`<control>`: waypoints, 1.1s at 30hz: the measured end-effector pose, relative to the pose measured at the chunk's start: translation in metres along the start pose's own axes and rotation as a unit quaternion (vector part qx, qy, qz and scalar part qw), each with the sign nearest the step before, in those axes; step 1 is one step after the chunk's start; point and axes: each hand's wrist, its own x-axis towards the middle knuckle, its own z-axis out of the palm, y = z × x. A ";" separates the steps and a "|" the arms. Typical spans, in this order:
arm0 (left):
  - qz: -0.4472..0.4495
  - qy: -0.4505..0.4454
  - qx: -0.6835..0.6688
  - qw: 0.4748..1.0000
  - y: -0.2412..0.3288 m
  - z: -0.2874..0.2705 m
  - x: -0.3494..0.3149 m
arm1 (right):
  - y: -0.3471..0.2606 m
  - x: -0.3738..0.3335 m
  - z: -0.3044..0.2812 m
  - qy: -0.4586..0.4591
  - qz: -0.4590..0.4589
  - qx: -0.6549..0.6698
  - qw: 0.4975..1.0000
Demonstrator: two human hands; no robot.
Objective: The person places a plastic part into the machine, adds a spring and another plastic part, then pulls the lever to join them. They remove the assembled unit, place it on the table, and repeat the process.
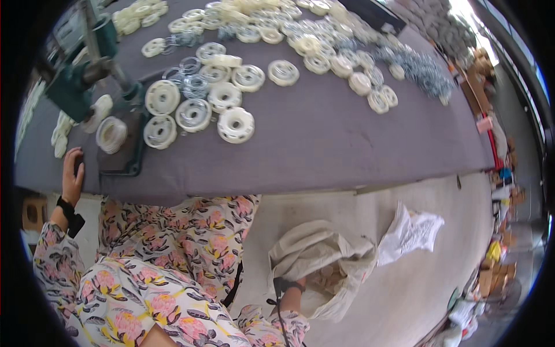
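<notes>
My left hand (72, 176) rests on the table's front edge at the left, beside the base of a green hand press (118, 168). Its thumb stands apart from the fingers and nothing shows in it. On the press base lies a round cream-coloured plastic piece (111, 135). My right arm reaches down into an open beige sack (324, 231) on the floor, and only the wrist end of my right hand (296, 285) shows at the sack's mouth. Its fingers are hidden. Small pale pieces (330, 277) lie inside the sack.
Cream plastic wheels (236, 125) and clear rings (196, 87) lie in groups on the grey-covered table (347, 156). A heap of bluish clear rings (425, 75) sits at the far right. A white bag (411, 231) lies on the floor beside the sack, with boxes (497, 277) further right.
</notes>
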 end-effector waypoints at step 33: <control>-0.026 0.110 -0.110 0.987 0.036 -0.007 0.001 | -0.589 -0.104 -0.016 -0.071 -0.664 -0.025 0.744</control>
